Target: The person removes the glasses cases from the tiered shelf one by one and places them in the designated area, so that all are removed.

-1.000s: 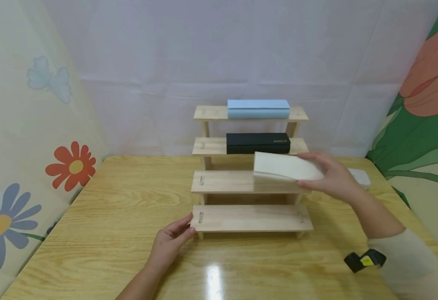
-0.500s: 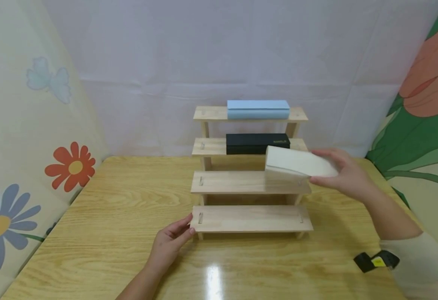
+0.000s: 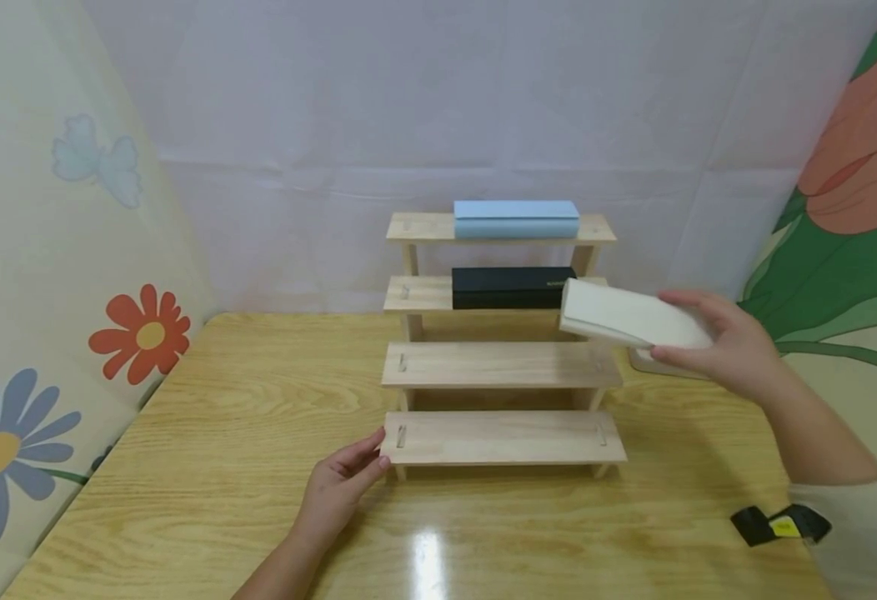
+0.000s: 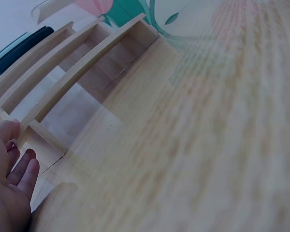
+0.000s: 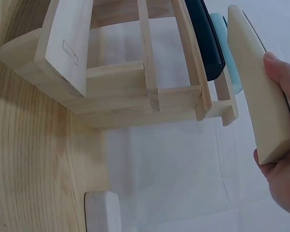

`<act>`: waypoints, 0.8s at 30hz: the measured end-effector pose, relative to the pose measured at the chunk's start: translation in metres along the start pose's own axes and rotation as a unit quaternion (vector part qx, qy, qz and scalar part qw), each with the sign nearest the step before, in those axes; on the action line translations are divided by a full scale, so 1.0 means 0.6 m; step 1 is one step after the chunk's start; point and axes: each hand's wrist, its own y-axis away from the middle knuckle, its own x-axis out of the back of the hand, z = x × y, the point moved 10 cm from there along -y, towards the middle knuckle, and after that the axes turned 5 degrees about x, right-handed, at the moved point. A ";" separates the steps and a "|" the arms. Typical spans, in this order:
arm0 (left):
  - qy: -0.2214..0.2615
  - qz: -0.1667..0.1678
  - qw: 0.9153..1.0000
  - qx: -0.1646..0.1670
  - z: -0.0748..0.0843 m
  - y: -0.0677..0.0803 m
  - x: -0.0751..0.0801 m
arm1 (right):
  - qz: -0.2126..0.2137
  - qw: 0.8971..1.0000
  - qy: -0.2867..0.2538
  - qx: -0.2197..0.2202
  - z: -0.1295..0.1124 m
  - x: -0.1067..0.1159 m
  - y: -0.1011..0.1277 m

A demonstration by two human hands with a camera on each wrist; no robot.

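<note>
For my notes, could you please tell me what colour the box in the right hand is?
The box is cream white, clearest in the head view.

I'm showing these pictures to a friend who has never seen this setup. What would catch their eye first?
Probably the wooden stepped shelf in the middle of the table, with a blue box on its top step and a black box on the one below. Next, the right hand holding a cream box in the air beside the shelf's right end, while the left hand touches the lowest step's left corner.
</note>
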 end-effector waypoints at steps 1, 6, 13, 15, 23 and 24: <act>0.001 0.000 1.000 0.000 0.000 0.000 0.000 | 0.002 1.000 -0.001 -0.003 0.003 0.003 0.001; -0.001 0.002 1.000 0.001 -0.001 -0.001 0.001 | 0.007 1.000 0.010 -0.015 0.019 0.017 0.007; 0.000 0.005 1.000 0.001 0.000 -0.001 0.001 | 0.007 0.999 0.024 -0.028 0.037 0.033 0.015; -0.001 0.004 1.000 -0.001 0.000 -0.001 0.001 | 0.007 0.999 0.026 -0.032 0.041 0.037 0.017; -0.008 0.002 1.000 0.004 0.000 0.000 0.000 | 0.011 0.998 0.037 -0.054 0.066 0.055 0.029; -0.009 0.002 1.000 0.003 0.001 -0.001 0.000 | 0.011 0.998 0.036 -0.057 0.069 0.057 0.031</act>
